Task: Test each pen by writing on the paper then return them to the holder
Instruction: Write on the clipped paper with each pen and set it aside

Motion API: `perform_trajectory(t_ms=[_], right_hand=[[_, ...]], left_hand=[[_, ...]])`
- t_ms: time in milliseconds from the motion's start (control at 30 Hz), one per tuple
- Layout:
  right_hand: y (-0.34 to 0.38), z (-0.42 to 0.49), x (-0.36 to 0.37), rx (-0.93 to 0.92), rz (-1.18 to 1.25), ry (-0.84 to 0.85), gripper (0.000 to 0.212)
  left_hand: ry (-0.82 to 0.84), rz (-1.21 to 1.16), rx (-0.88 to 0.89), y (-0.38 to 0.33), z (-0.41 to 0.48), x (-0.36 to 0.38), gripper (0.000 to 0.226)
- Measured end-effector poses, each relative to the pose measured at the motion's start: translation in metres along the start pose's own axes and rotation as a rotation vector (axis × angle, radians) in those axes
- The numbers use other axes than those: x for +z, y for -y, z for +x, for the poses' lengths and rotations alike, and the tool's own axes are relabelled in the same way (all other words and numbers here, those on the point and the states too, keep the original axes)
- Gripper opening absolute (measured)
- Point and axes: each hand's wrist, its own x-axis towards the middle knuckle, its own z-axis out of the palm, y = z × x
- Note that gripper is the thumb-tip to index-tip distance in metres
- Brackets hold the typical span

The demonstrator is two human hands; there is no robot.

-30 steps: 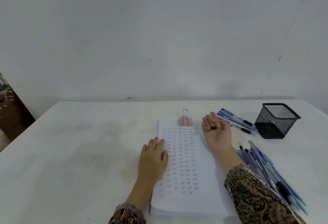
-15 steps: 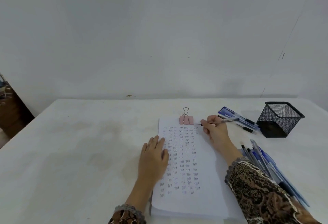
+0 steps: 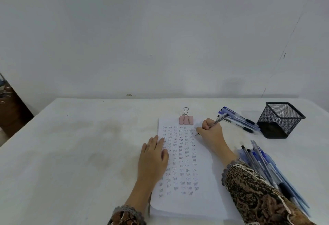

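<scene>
You had your right hand [image 3: 211,133] wrapped round the pen [image 3: 218,120], fingers [image 3: 206,125] curled and pinching the barrel low down. Its tip met the paper [image 3: 201,198] at the right edge of the written columns, near the top rows and just below the pink binder clip [image 3: 186,119]. Your left hand [image 3: 153,155] lay flat, fingers [image 3: 156,141] straight, pressing the sheet's left edge onto the counter [image 3: 71,153]. That was the right bracing, I judge: the clip held only the top, so the flat palm was what stopped the stack creeping under a stroke.

The step in hand looked to be the test mark itself. To do it well, you needed a short word in the bare strip right of the last column. Light, even pressure there would have shown a faint or skipping line against clean white rather than over old ink. The barrel slanted up and away toward the far pens [image 3: 238,119]; a slightly steeper hold would probably have let the ball roll more freely.

The mesh holder [image 3: 281,119] stood upright at the far right, well apart from your hand, with no pen showing above its rim. A heap of pens [image 3: 263,164] lay beside your right sleeve [image 3: 249,189]. Which group was already tested I could not tell.
</scene>
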Motion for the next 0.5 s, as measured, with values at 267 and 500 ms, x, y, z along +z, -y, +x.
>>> perform_trajectory(t_ms=[267, 500], right_hand=[[0.0045, -0.0023, -0.0013, -0.006, -0.016, 0.001, 0.047], [0.0045, -0.0040, -0.0016, 0.005, 0.000, -0.037, 0.046]], left_hand=[[-0.002, -0.004, -0.001, 0.0009, -0.0006, 0.0002, 0.046], [0.002, -0.019, -0.006, 0.0009, 0.0000, 0.0004, 0.046]])
